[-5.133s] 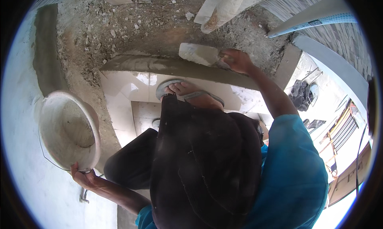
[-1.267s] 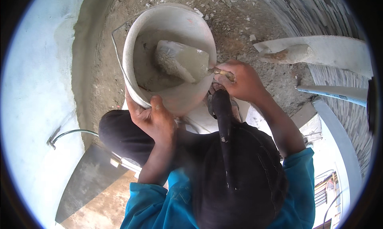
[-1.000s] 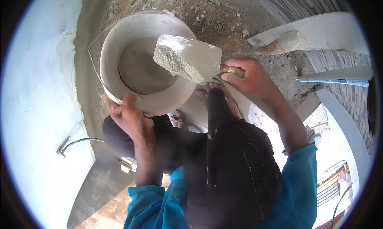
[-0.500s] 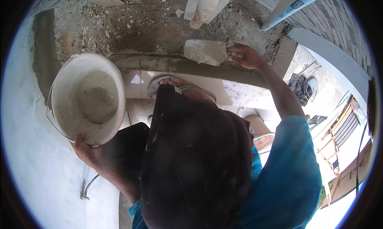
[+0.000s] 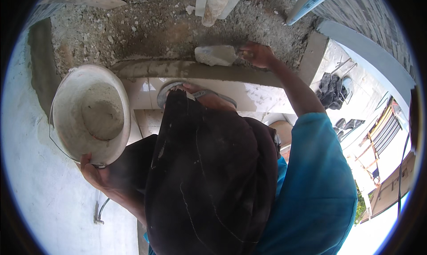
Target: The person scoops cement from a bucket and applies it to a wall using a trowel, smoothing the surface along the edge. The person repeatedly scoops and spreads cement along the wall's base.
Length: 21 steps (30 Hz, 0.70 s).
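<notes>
My left hand grips the near rim of a whitish bucket, thumb over the edge. The bucket tilts toward me, and grey mortar lies in its bottom. Out ahead, my right hand is closed round the handle of a trowel. The trowel's blade points left, smeared with grey, just above a low ledge with wet-looking mortar along its top. Whether the blade touches the ledge I cannot tell.
Rubble and dirt lie beyond the ledge. A pipe and a blue-and-white tube stand at the far side. A pale wall rises on the left. My sandalled foot rests on the tiles. Dark items lie at right.
My right hand and the trowel have shifted slightly left, and the blade's angle has changed. The bucket stays in my left hand. The whole view has shifted a little.
</notes>
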Available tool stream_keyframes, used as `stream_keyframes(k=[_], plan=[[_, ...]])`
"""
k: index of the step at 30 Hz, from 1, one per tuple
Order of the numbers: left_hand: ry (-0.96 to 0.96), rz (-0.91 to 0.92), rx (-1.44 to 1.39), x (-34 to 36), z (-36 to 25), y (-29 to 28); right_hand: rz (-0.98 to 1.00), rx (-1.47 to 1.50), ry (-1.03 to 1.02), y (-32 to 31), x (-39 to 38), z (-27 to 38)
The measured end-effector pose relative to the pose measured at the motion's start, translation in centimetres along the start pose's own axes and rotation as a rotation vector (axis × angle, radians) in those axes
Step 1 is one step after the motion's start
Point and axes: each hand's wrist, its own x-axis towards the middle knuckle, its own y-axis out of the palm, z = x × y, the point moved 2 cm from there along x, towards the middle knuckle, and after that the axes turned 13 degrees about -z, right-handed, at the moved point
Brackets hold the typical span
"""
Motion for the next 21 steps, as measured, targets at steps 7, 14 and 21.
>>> stream_keyframes(k=[7, 14, 21], plan=[[0.051, 0.019, 0.018, -0.2, 0.1, 0.1, -0.128, -0.168, -0.001, 0.3, -1.1, 3.3], [0.049, 0.064, 0.018, -0.3, 0.0, 0.4, -0.364, -0.156, -0.179, -0.1, -2.6, 6.3], [0.066, -0.013, 0.086, 0.3, -0.2, 0.3, -0.436, -0.087, -0.296, -2.5, -4.4, 8.7]])
